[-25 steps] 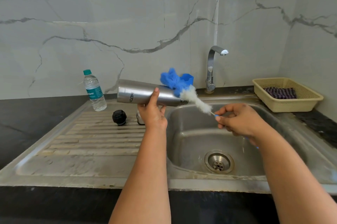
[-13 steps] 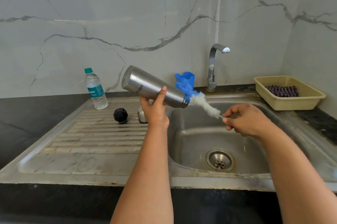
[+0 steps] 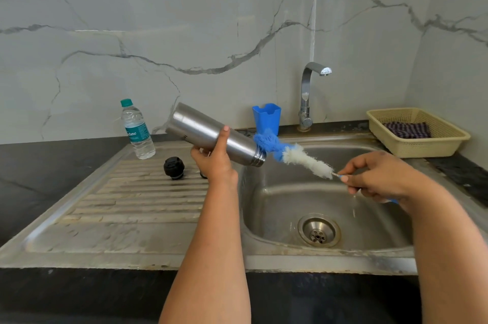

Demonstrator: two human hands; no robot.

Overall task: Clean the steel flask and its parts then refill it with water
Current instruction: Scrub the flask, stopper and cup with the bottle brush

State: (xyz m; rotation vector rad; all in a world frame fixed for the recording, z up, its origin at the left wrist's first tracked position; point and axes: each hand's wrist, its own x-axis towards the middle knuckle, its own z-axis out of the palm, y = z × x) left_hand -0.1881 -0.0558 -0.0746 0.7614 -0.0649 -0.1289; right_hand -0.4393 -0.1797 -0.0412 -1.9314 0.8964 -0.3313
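My left hand (image 3: 215, 162) grips the steel flask (image 3: 203, 131) around its middle, tilted with its open mouth pointing down and right over the sink basin (image 3: 277, 199). My right hand (image 3: 380, 177) pinches the thin handle of a bottle brush (image 3: 295, 156). The brush's blue tip sits at the flask's mouth; its white bristles lie outside. A black flask cap (image 3: 173, 168) rests on the ribbed drainboard (image 3: 132, 199). A second small part is mostly hidden behind my left hand.
A plastic water bottle (image 3: 137, 129) stands at the drainboard's back left. A blue holder (image 3: 266, 117) and the tap (image 3: 307, 96) stand behind the basin. A beige basket (image 3: 422, 146) with a striped cloth sits at the right. The drain (image 3: 318, 230) is open.
The brush has slid out of the flask until most of its bristles show. My right hand drew back to the right, and the flask's base tilted upward.
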